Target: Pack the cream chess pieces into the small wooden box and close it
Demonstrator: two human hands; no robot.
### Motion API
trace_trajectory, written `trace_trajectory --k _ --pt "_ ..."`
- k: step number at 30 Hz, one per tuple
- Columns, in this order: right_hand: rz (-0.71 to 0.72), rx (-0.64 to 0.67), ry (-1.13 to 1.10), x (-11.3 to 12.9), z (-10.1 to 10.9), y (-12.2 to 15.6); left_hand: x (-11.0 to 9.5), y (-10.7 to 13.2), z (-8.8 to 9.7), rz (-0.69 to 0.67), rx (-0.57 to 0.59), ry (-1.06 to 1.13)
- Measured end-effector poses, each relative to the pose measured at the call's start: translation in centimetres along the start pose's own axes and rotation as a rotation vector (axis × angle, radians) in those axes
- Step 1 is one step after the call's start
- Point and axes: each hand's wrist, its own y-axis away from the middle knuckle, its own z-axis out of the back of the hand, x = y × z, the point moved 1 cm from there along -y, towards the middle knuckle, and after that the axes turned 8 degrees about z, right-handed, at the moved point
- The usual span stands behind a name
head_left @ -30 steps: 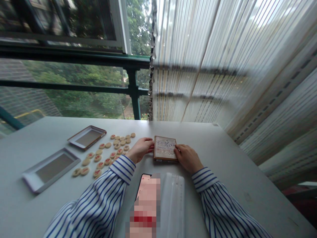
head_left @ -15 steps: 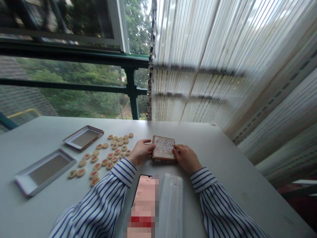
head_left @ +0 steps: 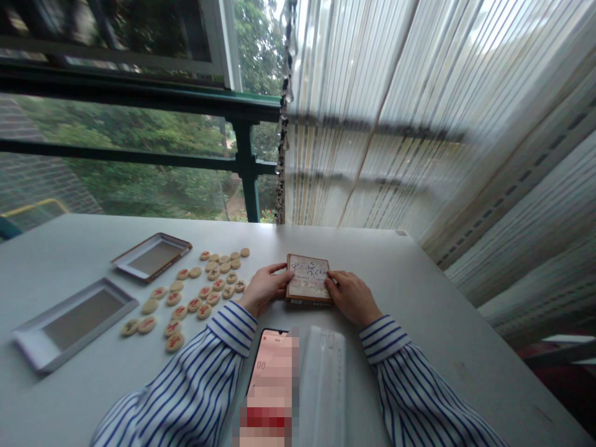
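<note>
A small, flat cardboard box [head_left: 308, 284] with brown edges and dark Chinese characters lies on the white table in front of me. My left hand [head_left: 264, 289] grips its left side, thumb near the top edge. From the right, my right hand [head_left: 352, 298] holds the opposite side with its fingertips on the lid's edge. Left of my hands, several round wooden Chinese chess pieces [head_left: 203, 310] are scattered, with red or dark characters; some show plain faces.
Two shallow open box trays, one brown-edged [head_left: 156, 258] and one white [head_left: 81, 320], lie at the left. A phone [head_left: 272, 366] and a long translucent plastic case [head_left: 323, 385] rest between my forearms. A string curtain [head_left: 354, 112] and green railing [head_left: 246, 143] stand beyond the table [head_left: 419, 323].
The view has shifted slightly, so the trays and pieces appear a little further left. Both hands keep their hold on the box, which stays in nearly the same place.
</note>
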Motion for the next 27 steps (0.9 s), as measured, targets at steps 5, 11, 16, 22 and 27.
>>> trace_trajectory --k 5,11,16,22,27 --pt "-0.020 0.009 -0.013 0.05 0.12 -0.01 0.07 0.16 -0.13 0.008 -0.017 0.044" --pt "-0.013 -0.008 -0.018 -0.04 0.01 0.00 0.12 0.18 -0.15 -0.001 -0.004 0.016" --pt "-0.001 -0.028 -0.033 -0.15 -0.12 0.09 0.32 0.00 -0.01 0.011 -0.010 0.014" --pt "-0.033 -0.029 -0.074 -0.16 -0.20 0.11 0.49 -0.20 0.13 -0.006 0.000 0.036" --pt "-0.053 -0.073 -0.166 -0.46 -0.41 0.11 0.44 -0.04 0.13 -0.010 0.005 0.040"
